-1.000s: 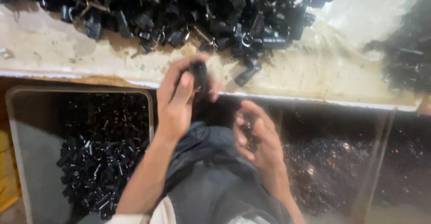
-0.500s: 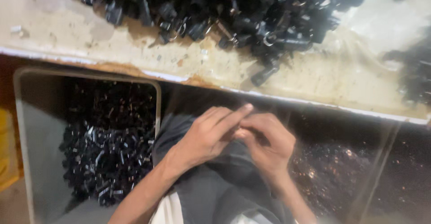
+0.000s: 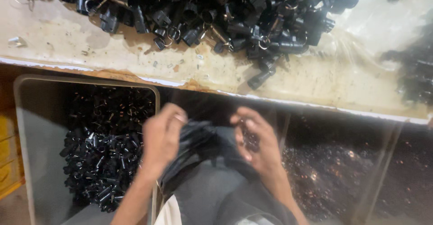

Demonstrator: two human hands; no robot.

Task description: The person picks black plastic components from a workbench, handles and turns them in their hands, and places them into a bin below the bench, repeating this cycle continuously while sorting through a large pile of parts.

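Nearest the camera, both forearms rise from the lower edge over the person's lap, clothed in dark grey. The left hand [image 3: 161, 137] is curled with fingers drawn together; whether it grips anything cannot be told. The right hand [image 3: 256, 140] is cupped, fingers bent around a few small black parts [image 3: 251, 140], which sit in its palm; they are dark, glossy and too blurred to make out their shape. The two hands are near each other but apart.

Left of the lap stands a grey bin [image 3: 34, 130] with a rounded rim, holding a heap of black tubular parts [image 3: 101, 153] against its right side; its left half is bare. Right of the lap is a clear-walled bin [image 3: 397, 135] with dark, speckled contents.

Beyond runs the desk [image 3: 324, 80], its front edge chipped and worn, surface stained. A large pile of black fittings [image 3: 216, 13] with metal rings covers its far part; a bare strip lies between pile and edge.
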